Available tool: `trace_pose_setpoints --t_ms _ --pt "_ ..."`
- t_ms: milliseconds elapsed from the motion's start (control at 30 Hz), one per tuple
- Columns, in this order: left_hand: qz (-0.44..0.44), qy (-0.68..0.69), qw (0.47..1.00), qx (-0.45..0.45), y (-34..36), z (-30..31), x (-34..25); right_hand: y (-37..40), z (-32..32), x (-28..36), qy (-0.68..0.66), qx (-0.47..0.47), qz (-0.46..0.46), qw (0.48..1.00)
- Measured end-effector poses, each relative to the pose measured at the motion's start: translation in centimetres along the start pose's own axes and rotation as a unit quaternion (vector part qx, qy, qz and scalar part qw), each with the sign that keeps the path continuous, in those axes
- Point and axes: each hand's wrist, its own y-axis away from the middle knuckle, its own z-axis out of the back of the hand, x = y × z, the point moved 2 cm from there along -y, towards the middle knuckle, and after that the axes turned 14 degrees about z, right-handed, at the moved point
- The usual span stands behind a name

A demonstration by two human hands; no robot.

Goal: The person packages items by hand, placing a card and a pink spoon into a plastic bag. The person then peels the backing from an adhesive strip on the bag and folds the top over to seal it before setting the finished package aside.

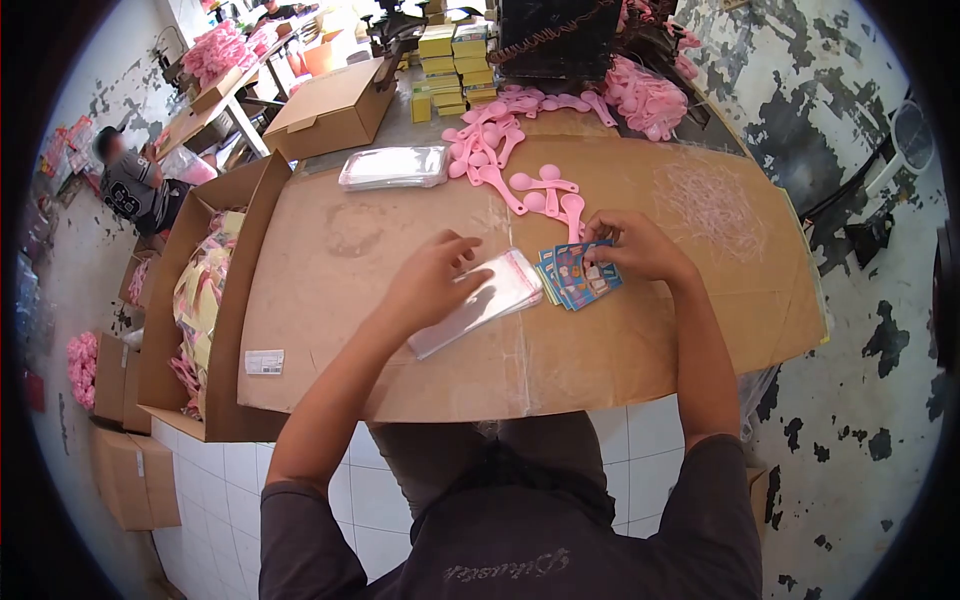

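left hand (432, 280): palm down, loosely open, 10 o'clock of bags (505, 290) | right hand (635, 245): wrist bent, pinching cards (578, 285) (blue ones), their 1 o'clock

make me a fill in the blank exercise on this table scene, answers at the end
The person's ____ hand touches the blue cards. The clear sleeves by the other hand lie to the person's ____ of the cards. The plastic spoons are ____.
Missing words: right; left; pink.
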Motion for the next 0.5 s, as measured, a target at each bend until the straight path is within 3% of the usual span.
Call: trace_pose_setpoints --t_ms 67,133,267,367,467,500 --pt "-0.030 -0.066 0.997 -0.012 -0.7 -1.0 -0.3 0.0 -0.5 0.7 0.004 -0.003 -0.006 1.000" --pt "-0.013 -0.067 0.998 -0.007 -1.4 -1.5 -0.5 0.0 -0.9 0.5 0.044 -0.050 0.073 0.995" --pt "0.035 0.057 0.998 0.004 -1.3 -1.5 0.1 -0.4 -1.3 0.6 -0.001 -0.123 0.121 0.985" --pt "0.046 0.088 0.995 -0.016 -0.7 -1.2 0.1 -0.6 -3.3 1.6 -0.148 -0.065 0.086 0.983" --pt "0.052 0.122 0.991 -0.023 -1.0 -1.2 0.7 -1.0 -5.7 2.9 -0.098 0.011 0.097 0.990" --pt "0.058 0.142 0.988 -0.027 -1.2 -1.2 1.3 -1.3 -6.1 3.8 -0.026 0.015 0.139 0.990"
